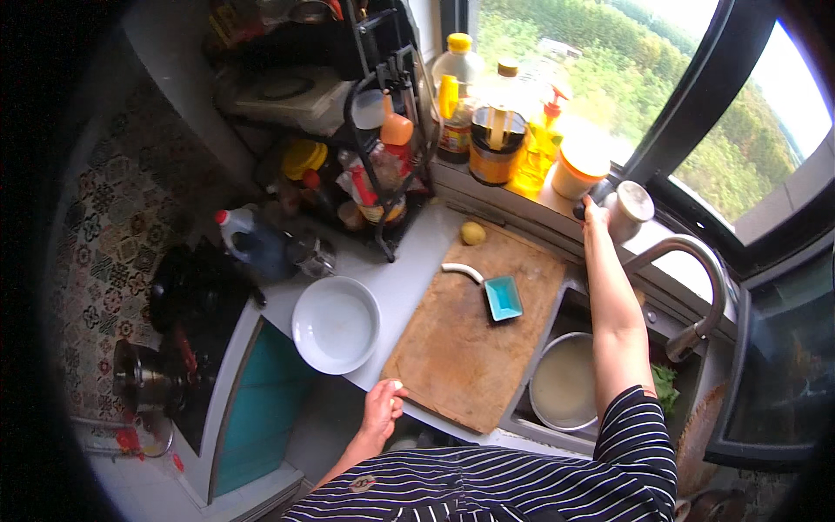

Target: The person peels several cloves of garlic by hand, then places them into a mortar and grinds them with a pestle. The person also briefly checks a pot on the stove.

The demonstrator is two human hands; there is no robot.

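My left hand [382, 408] is curled at the near left corner of the wooden cutting board [450, 352], with small whitish pieces, perhaps garlic cloves, between its fingers. My right arm stretches over the sink to the windowsill, where my right hand [596, 215] is closed on a dark handle [582, 207]; what the handle belongs to is mostly hidden. Beside that hand stands a pale lidded canister [629, 212]. On the board are a small turquoise square dish [503, 298], a curved white spoon handle [462, 270] touching it, and a round yellowish potato or fruit [473, 233].
A white bowl [336, 325] sits left of the board. In the sink, a metal pot [564, 382] holds cloudy liquid, near leafy greens [665, 388] and under a curved faucet [708, 267]. Bottles, including yellow dish soap [536, 153], line the sill. A black rack [375, 176] stands behind.
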